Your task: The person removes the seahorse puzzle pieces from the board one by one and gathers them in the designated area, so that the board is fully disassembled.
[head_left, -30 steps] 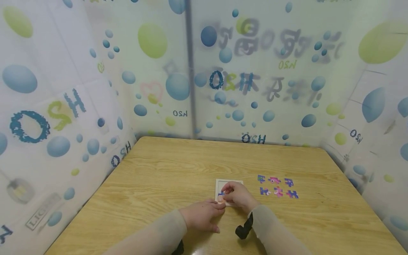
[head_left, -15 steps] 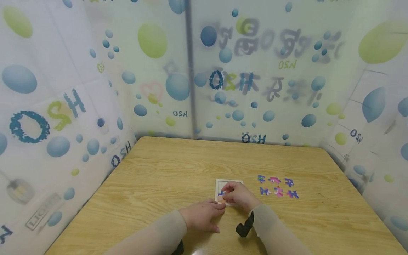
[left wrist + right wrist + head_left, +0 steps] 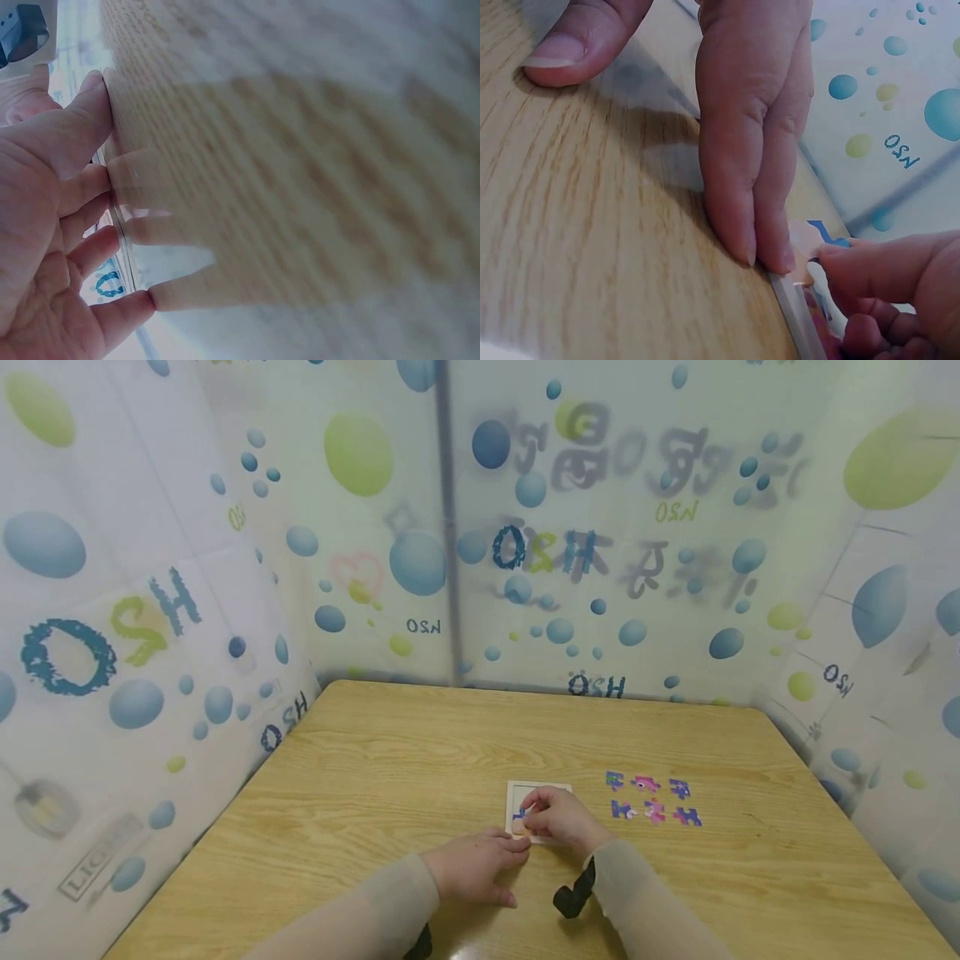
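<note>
A small white puzzle tray [image 3: 512, 793] lies on the wooden table. At its near left corner, a jigsaw piece [image 3: 517, 817] with blue and pale parts shows beside the fingers. My right hand [image 3: 564, 820] bends over the tray and pinches a jigsaw piece [image 3: 804, 238] between thumb and fingers, low against the tray; the fingers hide much of it. My left hand [image 3: 476, 867] lies flat and relaxed, its fingertips on the near edge of the tray. In the right wrist view the straight left fingers [image 3: 739, 150] press at the tray's rim [image 3: 799, 319].
Right of the tray, several loose jigsaw pieces [image 3: 652, 812] in purple, pink and green lie in two rows. The wooden table [image 3: 375, 760] ends at a patterned curtain [image 3: 375, 543] behind and on both sides. Black straps [image 3: 576, 893] sit at the wrists.
</note>
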Available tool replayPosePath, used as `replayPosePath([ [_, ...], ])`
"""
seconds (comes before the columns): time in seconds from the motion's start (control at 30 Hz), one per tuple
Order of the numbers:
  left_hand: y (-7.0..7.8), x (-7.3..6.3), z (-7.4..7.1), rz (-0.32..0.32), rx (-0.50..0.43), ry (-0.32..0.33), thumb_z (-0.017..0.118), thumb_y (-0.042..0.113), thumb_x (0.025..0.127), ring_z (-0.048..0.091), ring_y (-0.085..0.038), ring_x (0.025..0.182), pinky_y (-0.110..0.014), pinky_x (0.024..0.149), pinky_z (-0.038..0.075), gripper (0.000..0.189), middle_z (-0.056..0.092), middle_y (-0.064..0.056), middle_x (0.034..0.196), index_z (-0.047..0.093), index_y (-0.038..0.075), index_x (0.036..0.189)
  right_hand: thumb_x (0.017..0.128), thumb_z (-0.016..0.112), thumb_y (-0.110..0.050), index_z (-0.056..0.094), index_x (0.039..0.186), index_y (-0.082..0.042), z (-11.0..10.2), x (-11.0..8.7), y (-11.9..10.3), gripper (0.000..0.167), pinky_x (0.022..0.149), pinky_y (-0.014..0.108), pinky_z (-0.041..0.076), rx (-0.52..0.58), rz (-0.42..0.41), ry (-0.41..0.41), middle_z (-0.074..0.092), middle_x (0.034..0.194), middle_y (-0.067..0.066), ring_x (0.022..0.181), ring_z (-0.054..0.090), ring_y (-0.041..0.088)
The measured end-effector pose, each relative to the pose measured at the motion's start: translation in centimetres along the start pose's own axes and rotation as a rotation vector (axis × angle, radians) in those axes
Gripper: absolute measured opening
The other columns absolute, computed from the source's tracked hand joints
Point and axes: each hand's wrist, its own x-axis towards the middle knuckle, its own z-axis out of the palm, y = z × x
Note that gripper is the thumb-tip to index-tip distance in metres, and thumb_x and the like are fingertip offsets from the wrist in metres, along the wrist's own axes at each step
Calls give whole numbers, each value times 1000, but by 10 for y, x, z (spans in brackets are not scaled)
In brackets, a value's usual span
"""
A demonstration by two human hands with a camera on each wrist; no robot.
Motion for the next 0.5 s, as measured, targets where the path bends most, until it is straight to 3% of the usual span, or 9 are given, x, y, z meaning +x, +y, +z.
replayPosePath([
  [0.5,1,-1,-2,-8,-16,-16,65,46,89,37,-22,136,-30,110,32,65,41,-2,149,50,10,141,85,66,2,62,98,-1,1,0,0,14,59,25,42,-8,-13,6,55,78,5,67,52,16],
])
